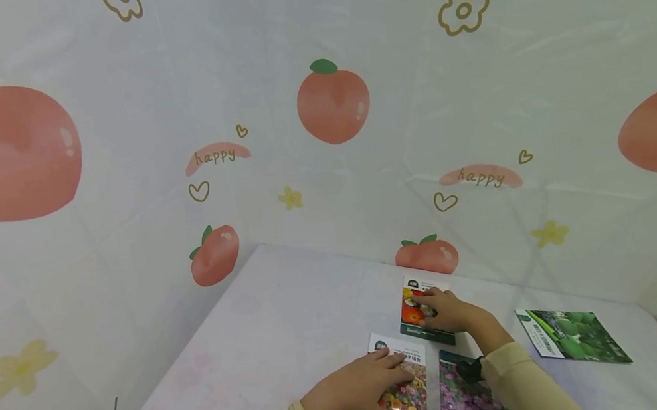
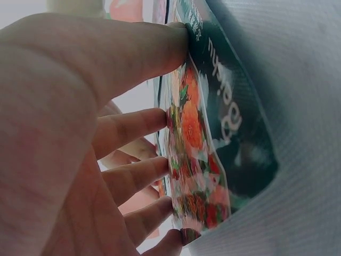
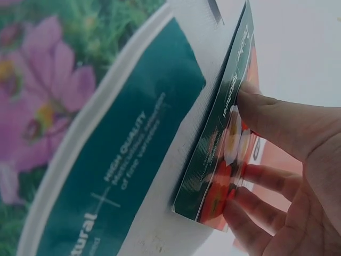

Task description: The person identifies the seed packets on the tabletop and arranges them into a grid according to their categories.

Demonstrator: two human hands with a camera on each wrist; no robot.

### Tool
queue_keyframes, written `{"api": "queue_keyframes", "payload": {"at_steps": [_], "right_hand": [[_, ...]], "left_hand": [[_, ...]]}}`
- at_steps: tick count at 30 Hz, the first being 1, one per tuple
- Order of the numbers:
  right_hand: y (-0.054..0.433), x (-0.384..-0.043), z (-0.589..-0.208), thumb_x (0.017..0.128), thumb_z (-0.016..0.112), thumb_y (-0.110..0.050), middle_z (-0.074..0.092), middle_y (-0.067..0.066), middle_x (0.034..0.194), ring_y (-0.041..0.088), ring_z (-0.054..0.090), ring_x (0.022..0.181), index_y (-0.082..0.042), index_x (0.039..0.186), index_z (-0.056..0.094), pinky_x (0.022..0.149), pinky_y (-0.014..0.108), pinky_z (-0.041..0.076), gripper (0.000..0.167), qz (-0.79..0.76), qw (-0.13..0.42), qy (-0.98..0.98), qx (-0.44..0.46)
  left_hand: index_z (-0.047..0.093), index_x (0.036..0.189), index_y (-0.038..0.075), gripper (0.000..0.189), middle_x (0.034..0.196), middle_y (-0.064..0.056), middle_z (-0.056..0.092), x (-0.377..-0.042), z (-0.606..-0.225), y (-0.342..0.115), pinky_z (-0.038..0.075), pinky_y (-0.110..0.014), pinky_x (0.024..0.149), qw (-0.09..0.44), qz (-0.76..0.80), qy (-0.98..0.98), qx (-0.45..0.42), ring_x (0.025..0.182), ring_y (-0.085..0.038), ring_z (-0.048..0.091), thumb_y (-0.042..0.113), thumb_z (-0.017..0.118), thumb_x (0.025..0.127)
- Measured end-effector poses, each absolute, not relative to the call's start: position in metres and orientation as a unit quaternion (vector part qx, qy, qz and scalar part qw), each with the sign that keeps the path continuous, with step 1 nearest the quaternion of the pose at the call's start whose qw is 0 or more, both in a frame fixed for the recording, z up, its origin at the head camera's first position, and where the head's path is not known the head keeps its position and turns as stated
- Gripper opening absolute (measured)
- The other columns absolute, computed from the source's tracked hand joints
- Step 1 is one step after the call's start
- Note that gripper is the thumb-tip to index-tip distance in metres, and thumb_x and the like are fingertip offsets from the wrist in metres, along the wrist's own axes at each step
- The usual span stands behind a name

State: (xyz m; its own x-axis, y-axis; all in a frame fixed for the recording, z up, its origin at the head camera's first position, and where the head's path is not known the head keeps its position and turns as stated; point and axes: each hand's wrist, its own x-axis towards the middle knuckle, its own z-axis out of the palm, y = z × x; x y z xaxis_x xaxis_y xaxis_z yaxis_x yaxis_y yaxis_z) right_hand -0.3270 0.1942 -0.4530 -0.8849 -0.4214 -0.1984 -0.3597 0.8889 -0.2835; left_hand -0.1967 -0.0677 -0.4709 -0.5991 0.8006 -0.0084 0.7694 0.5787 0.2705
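My left hand (image 1: 360,390) rests with spread fingers on a seed packet (image 1: 418,392) printed with many mixed flowers, lying flat on the table. In the left wrist view its thumb and fingertips press the face of that packet (image 2: 192,128) near the dark green band. Farther back, my right hand (image 1: 453,312) touches a second seed packet (image 1: 412,315) with red and orange flowers. The right wrist view shows the thumb and fingertips on that packet's front (image 3: 216,178). Below the right forearm lies a third packet (image 1: 462,391) with purple flowers, partly hidden by the sleeve.
A green packet (image 1: 579,337) with round green produce lies apart at the right of the white table (image 1: 247,347). Behind the table hangs a pale curtain (image 1: 381,19) printed with peaches, flowers and "happy".
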Motion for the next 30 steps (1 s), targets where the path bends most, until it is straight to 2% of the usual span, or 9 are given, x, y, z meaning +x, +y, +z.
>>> {"api": "queue_keyframes", "payload": {"at_steps": [30], "right_hand": [[0.176, -0.33, -0.449, 0.098, 0.077, -0.029, 0.046, 0.029, 0.157, 0.056, 0.045, 0.14, -0.014, 0.155, 0.057, 0.112, 0.076, 0.041, 0.062, -0.119, 0.127, 0.963, -0.207]], "left_hand": [[0.058, 0.153, 0.028, 0.063, 0.165, -0.004, 0.049, -0.196, -0.471, -0.067, 0.046, -0.04, 0.121, 0.051, 0.116, 0.885, 0.448, 0.152, -0.032, 0.047, 0.056, 0.071, 0.098]]}}
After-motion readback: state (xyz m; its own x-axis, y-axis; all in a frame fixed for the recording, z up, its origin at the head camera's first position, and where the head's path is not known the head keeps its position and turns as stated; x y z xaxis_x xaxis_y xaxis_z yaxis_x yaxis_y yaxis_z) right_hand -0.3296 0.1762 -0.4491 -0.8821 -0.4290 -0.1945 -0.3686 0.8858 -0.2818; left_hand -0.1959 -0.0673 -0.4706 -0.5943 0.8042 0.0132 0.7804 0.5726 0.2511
